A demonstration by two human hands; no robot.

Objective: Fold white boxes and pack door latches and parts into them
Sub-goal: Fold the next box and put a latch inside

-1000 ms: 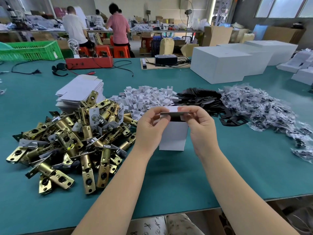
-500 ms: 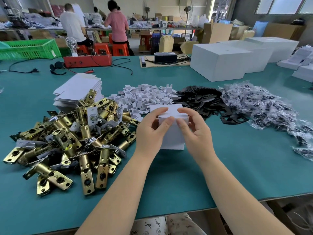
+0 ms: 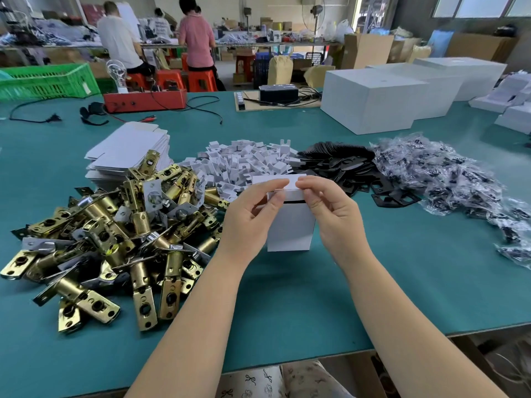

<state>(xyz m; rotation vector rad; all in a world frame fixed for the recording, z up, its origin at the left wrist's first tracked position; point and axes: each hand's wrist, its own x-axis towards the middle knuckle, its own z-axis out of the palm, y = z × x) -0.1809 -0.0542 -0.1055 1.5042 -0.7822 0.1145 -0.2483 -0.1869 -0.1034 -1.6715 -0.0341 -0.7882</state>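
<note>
Head view, only one. White box (image 3: 290, 225) stands upright on the desk (image 3: 287, 305) at frame ctr, just in front of the parts piles, prob. so both hands can work its top while the base stays steady. Top flap (image 3: 275, 180) still raised, dark gap under it, so lid not yet tucked; contents not visible.

Left hand (image 3: 247, 222) at 9 o'clock of box, thumb + forefinger pinching the flap's near edge, other fingers curled loosely below. Right hand (image 3: 333, 214) at 3 o'clock, mirrored, also pinching the flap at its right end, fingertips nearly meeting the left's over box ctr. Neither released nor clenched empty: both grasping the flap. Forearms come in from 6 o'clock, angled inward, wrists lifted off the desk, likely for a downward fold-and-tuck.

Supplies fanned in an arc within reach, seemingly in pick order: brass door latches (image 3: 115, 234) heaped at 9 o'clock, touching nothing of the box; flat box blanks (image 3: 129, 147) stacked at 10–11 o'clock behind latches; small white card pieces (image 3: 244, 165) at 12 o'clock, just behind box; black plates (image 3: 344, 170) at 1 o'clock; bagged parts (image 3: 448, 182) at 2–3 o'clock, well apart from box. Large white cartons (image 3: 370, 101) far at 1–2 o'clock, prob. for finished packs.
</note>
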